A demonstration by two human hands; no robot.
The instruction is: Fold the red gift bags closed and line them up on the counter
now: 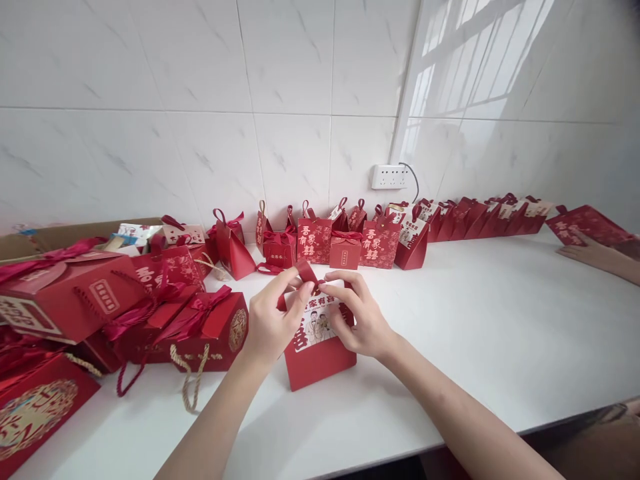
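A small red gift box with a white printed label stands on the white table right in front of me. My left hand pinches the dark red ribbon at the top of the box. My right hand is closed on the same ribbon from the other side, fingers resting on the box's top edge. Both hands meet over the box's opening.
A pile of larger red gift boxes with ribbons and rope handles lies at the left. A row of small red boxes lines the tiled wall. Another person's hand rests by a red box at the far right. A wall socket hangs above.
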